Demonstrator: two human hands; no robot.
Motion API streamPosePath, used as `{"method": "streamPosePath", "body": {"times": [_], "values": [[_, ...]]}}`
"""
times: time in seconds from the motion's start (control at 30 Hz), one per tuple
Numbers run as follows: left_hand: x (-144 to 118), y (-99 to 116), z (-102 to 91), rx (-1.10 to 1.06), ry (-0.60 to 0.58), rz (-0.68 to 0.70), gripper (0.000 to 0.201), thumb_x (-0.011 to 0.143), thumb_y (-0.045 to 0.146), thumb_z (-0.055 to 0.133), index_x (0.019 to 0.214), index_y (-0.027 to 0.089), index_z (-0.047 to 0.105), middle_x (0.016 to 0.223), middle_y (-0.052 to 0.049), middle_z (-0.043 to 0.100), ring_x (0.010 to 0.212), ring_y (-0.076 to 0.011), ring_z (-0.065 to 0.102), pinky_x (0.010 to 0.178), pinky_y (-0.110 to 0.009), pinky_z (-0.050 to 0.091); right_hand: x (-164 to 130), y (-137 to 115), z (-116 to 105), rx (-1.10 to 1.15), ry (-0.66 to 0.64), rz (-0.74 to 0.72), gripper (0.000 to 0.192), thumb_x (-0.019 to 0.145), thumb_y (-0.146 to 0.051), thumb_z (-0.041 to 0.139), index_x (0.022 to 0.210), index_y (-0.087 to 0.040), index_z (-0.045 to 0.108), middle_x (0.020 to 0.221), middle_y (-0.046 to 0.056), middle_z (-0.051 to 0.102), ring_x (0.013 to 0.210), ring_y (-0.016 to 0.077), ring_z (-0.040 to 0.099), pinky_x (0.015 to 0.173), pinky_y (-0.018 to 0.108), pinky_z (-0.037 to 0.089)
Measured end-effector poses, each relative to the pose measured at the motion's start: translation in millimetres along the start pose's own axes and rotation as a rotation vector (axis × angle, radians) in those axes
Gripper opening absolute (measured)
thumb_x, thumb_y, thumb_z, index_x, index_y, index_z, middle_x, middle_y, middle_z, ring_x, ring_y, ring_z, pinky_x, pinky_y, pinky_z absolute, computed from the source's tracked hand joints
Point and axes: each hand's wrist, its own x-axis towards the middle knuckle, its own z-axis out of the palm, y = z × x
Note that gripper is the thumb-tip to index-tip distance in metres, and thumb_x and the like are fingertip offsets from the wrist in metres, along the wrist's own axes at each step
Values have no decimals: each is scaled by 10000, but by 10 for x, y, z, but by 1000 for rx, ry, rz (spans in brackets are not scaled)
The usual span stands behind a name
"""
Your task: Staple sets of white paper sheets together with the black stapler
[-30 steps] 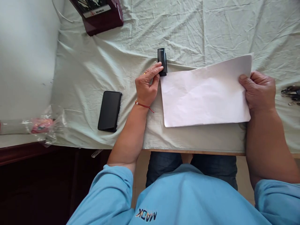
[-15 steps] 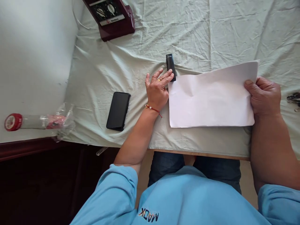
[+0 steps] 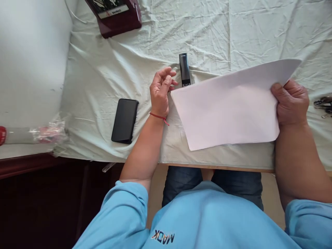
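A stack of white paper sheets (image 3: pixel 228 107) is held at its right edge by my right hand (image 3: pixel 292 102), thumb on top and fingers beneath. Its upper right corner curls upward. My left hand (image 3: pixel 160 90) is open and turned partly on its side, fingers loosely bent, just off the paper's upper left corner; it holds nothing. Right of those fingertips lies a slim, glossy black object (image 3: pixel 184 67) with small pale details at its near end, its kind unclear. The paper's corner is close to that near end and may cover part of it.
A black smartphone (image 3: pixel 125 121) lies left of my left forearm. A dark red device with dials (image 3: pixel 120 20) stands at the back left. A red-capped tube in clear plastic (image 3: pixel 28 135) lies far left, keys (image 3: pixel 324 105) far right. A wrinkled pale cloth (image 3: pixel 207 34) covers the table.
My left hand has lifted off the black object, moved left and rolled over. The paper's left end has swung left and toward me, while my right hand keeps its grip.
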Motion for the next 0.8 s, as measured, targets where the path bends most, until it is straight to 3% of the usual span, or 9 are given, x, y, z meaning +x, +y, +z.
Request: {"method": "streamPosePath", "body": {"times": [0.13, 0.27, 0.37, 0.5, 0.67, 0.8], "values": [[-28, 138, 64, -64, -26, -50, 677, 1055, 834, 365, 1135, 275, 740, 1020, -85, 792, 849, -205, 771, 761, -372, 585, 89, 84, -12, 32, 88, -72, 636, 461, -663, 1037, 767, -202, 723, 830, 18, 675, 715, 126, 527, 791, 359, 520], [-61, 289, 90, -145, -105, -101, 563, 1011, 818, 542, 1026, 296, 753, 897, -47, 780, 612, -143, 631, 560, -340, 455, 128, 123, -9, -21, 103, -92, 657, 511, -707, 998, 785, -205, 676, 842, 24, 649, 744, 136, 525, 810, 360, 501], [-85, 349, 63, -153, -103, -124, 499, 938, 784, 711, 1085, 309, 747, 884, -26, 766, 606, -132, 644, 532, -316, 454, 126, 114, 9, -35, 102, -93, 696, 504, -746, 977, 774, -212, 622, 828, 10, 626, 744, 131, 507, 802, 356, 498], [-143, 369, 33, -60, -205, -75, 542, 873, 678, 856, 1222, 294, 699, 825, -11, 746, 729, -183, 737, 692, -333, 604, 118, 106, 19, -17, 120, -106, 716, 494, -747, 981, 746, -210, 581, 798, -7, 586, 729, 116, 485, 796, 349, 505], [-254, 348, 82, -107, -213, -123, 449, 846, 624, 892, 951, 236, 693, 817, -14, 738, 740, -160, 706, 679, -300, 605, 106, 107, 10, 27, 93, -142, 676, 514, -677, 1023, 713, -204, 583, 777, -5, 596, 748, 127, 551, 848, 354, 547], [-296, 300, 110, -136, -145, -113, 530, 835, 692, 883, 823, 233, 617, 706, 18, 590, 653, -131, 616, 586, -284, 527, 73, 69, 44, 4, 66, -172, 605, 561, -696, 1000, 769, -223, 686, 878, 8, 710, 866, 165, 652, 942, 385, 584]]}}
